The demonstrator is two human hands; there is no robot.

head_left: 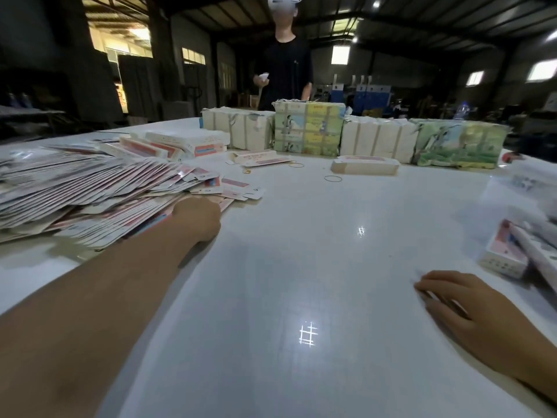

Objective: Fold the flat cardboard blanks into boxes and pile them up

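Observation:
A wide fanned heap of flat pink-and-white cardboard blanks (90,191) covers the left of the white table (301,267). My left hand (197,220) reaches to the heap's near right edge, knuckles up; its fingers are tucked against the blanks and hidden, so its grip cannot be made out. My right hand (461,303) rests flat on the table at the lower right, fingers apart, holding nothing. Folded boxes (518,251) lie in a pile just beyond it at the right edge. Another folded box (364,165) lies alone further back.
Wrapped bundles of blanks (307,132) stand in a row along the far edge. More folded boxes (180,144) sit behind the heap. Rubber bands (333,178) lie mid-table. A person in black (284,64) stands behind the bundles.

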